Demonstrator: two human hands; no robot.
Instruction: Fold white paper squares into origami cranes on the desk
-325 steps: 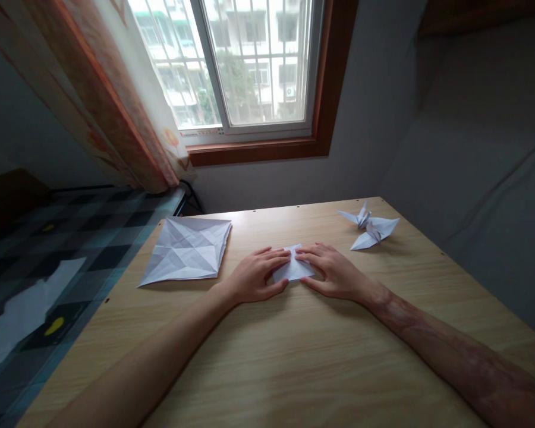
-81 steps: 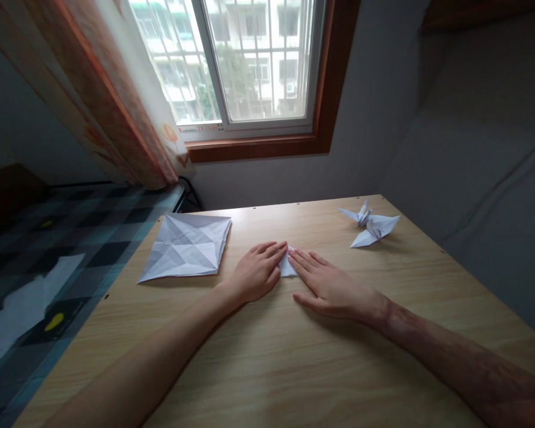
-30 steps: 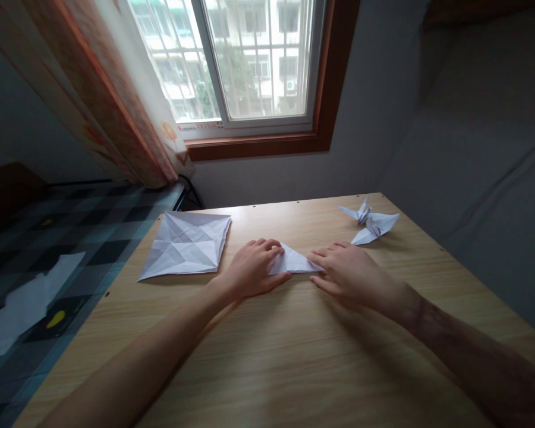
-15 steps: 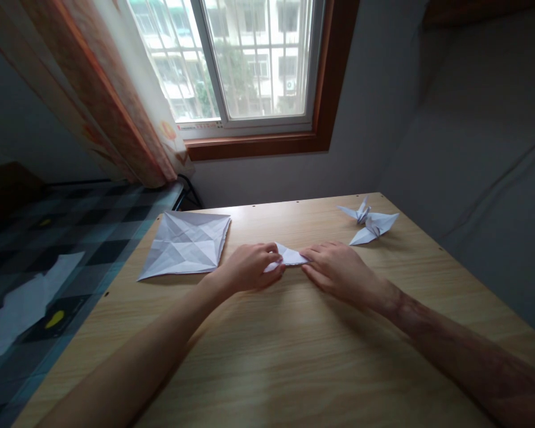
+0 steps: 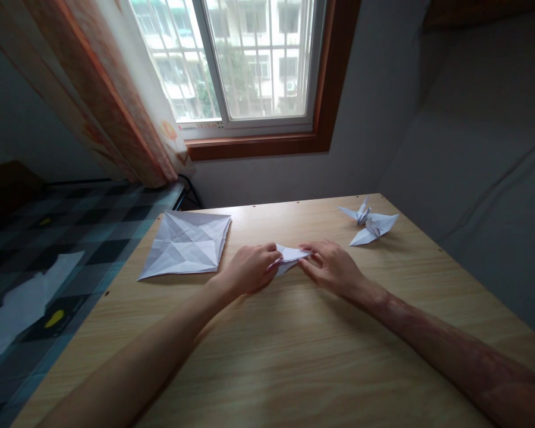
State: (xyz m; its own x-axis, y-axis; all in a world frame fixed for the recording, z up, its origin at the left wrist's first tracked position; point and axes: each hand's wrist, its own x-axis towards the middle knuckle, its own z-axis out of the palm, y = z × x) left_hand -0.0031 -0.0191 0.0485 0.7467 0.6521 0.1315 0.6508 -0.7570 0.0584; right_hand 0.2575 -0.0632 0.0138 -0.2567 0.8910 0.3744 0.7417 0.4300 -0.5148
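Between my hands is a small piece of folded white paper (image 5: pixel 290 254), slightly raised at its near side so that a lower flap shows. My left hand (image 5: pixel 254 266) grips its left end, the fingers curled and partly hiding it. At the right corner, my right hand (image 5: pixel 332 263) pinches the paper between thumb and fingers. Two folded paper cranes (image 5: pixel 377 228) sit close together at the far right of the table. Left of my hands lie creased square paper sheets (image 5: pixel 187 244), stacked flat.
The wooden table (image 5: pixel 267 356) reaches back toward the wall under a window (image 5: pixel 263 65). To the left is a bed with a checked cover (image 5: pixel 116 205), and a torn white paper (image 5: pixel 27 303) rests on it. A patterned curtain (image 5: pixel 129 107) hangs beside the window.
The folded paper's near edge has lifted and a flap now shows beneath it. My right hand has gone from lying flat on the right end to pinching it; my left fingers have curled in more.
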